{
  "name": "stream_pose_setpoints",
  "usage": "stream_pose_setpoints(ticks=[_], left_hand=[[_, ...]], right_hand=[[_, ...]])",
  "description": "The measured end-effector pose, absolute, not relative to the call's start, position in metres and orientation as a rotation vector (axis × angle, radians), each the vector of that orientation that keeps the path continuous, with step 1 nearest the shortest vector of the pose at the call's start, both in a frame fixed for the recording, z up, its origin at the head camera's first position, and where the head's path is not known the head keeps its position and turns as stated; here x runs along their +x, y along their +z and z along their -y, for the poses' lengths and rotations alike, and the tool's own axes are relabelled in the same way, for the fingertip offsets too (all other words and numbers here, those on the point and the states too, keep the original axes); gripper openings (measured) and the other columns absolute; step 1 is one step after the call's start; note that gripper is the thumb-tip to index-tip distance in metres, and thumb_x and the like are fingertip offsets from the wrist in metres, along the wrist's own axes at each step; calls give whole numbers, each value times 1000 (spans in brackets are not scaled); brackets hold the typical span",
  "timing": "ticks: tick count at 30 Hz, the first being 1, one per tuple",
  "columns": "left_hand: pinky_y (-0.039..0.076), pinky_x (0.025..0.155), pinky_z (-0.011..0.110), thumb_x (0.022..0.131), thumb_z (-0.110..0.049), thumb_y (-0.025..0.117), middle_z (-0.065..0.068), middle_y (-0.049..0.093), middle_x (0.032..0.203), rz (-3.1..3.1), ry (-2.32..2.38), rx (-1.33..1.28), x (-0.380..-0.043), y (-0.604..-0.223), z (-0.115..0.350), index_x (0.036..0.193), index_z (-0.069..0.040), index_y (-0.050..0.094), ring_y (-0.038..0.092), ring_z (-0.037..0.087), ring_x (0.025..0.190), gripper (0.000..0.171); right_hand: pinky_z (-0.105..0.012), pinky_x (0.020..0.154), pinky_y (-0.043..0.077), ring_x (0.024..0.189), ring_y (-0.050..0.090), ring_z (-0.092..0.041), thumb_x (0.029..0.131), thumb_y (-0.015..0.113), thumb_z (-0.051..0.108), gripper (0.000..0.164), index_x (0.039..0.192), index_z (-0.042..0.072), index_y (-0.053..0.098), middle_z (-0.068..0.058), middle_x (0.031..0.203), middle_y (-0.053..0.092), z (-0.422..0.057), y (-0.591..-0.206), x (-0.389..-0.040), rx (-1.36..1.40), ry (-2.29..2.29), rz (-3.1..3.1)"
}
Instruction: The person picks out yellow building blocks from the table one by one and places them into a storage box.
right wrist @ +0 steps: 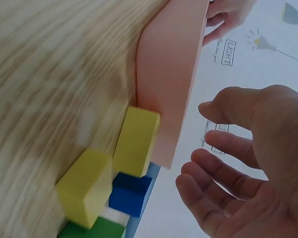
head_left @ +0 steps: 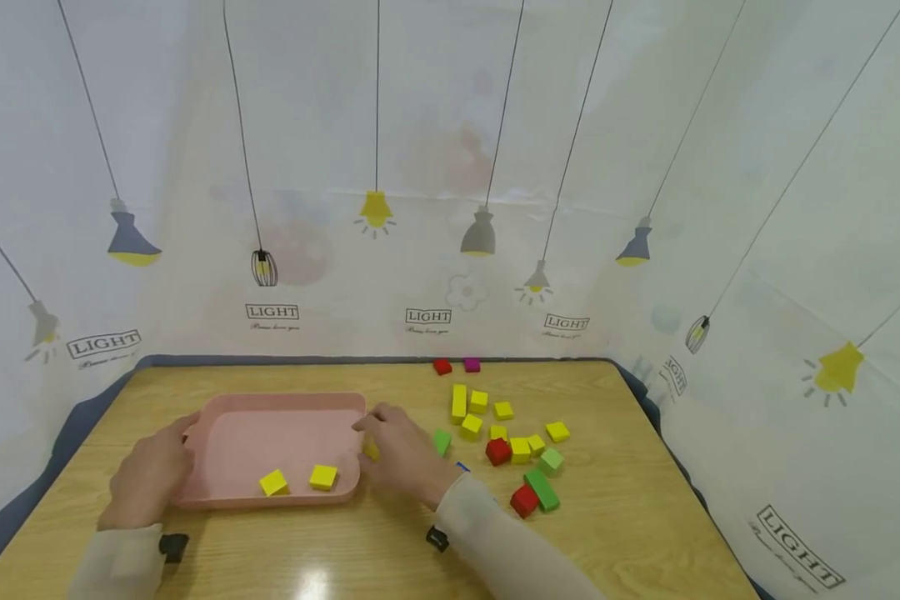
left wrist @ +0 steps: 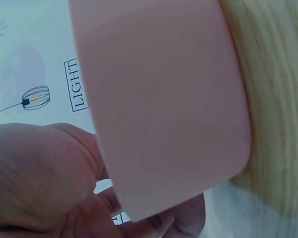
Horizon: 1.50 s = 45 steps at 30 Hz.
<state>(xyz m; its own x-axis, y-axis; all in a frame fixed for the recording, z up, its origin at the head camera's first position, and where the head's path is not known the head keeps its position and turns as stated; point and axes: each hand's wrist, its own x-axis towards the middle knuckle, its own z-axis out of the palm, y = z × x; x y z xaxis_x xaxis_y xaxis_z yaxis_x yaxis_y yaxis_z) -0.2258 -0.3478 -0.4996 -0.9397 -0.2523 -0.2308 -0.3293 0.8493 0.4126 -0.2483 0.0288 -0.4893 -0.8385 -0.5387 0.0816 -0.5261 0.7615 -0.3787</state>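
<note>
Gripping the pink tray (head_left: 292,437) at one end, your left hand (head_left: 150,473) is set; your right hand (head_left: 401,450), empty, fingers apart, is by the other. Keep it level between them, minding the yellow block (right wrist: 136,141) beside your right hand.

One pink tray (head_left: 285,433), at least eleven yellow blocks (head_left: 459,404), three red blocks (head_left: 498,451), three green blocks (head_left: 542,490), one purple block (head_left: 472,365), one blue block (right wrist: 129,194)

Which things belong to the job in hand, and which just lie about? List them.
Likely in the job: left hand, right hand, pink rectangular tray, yellow cuboid blocks.
Apparently just lying about: red blocks, green cuboid blocks, purple block, blue block.
</note>
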Motion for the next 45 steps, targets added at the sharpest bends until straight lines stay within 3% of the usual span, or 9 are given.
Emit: stream_pose_setpoints(ticks=[15, 29, 36, 45], left_hand=[[54, 91, 65, 114, -4, 47, 41, 48, 170, -2835, 668, -471, -225, -496, 344, 180, -2, 30, 65, 56, 128, 68], [57, 93, 65, 115, -5, 50, 42, 48, 170, -2839, 643, -451, -226, -499, 347, 179, 0, 31, 64, 60, 134, 67], [56, 89, 62, 115, -5, 51, 42, 48, 170, -2837, 659, -458, -228, -500, 347, 179, -1, 31, 66, 55, 125, 68], [51, 80, 54, 113, -7, 51, 40, 50, 171, -2849, 663, -480, -230, -505, 351, 180, -5, 33, 64, 47, 110, 69]], right_hand=[[-34, 116, 62, 132, 64, -18, 107, 86, 28, 50, 155, 19, 74, 0, 149, 71, -53, -508, -256, -859, -579, -2902], [-30, 107, 60, 116, 63, -16, 108, 86, 32, 35, 142, 24, 83, 2, 135, 79, -41, -511, -255, -935, -388, -2957], [-27, 105, 62, 116, 67, -14, 108, 86, 27, 34, 141, 18, 82, 0, 135, 79, -43, -513, -256, -924, -445, -2919], [-30, 112, 63, 125, 75, -13, 110, 82, 14, 34, 144, 16, 79, -2, 141, 79, -41, -510, -255, -826, -491, -2851]])
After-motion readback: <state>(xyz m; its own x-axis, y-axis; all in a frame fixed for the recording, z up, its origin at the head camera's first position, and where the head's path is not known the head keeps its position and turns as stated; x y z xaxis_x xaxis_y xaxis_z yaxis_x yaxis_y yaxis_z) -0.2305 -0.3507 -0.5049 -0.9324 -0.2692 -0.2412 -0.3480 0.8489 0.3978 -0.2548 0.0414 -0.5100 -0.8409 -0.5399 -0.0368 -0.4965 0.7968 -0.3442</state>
